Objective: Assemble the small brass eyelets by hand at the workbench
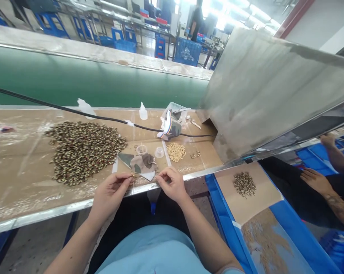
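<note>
My left hand [109, 193] is closed in a pinch at the front edge of the bench. A tiny pale piece shows at its fingertips, too small to name. Opposite it, my right hand [172, 184] is also pinched closed, and what it holds is hidden. A faint thin line seems to run between the two hands. Just beyond them lies a camouflage cloth [140, 163] with a white piece under it. Behind the cloth are a clear round cup [141, 149] and a small white cup [159, 152]. Small beige pieces [175, 151] form a pile beyond my right hand.
A large heap of dark-and-cream pieces [83, 150] lies left. A black cable [109, 118] crosses the bench near a white squeeze bottle [143, 111] and a clear box [179, 107]. Right, a metal housing [269, 87] rises; a co-worker's hand [316, 181] is beside another pile [244, 184].
</note>
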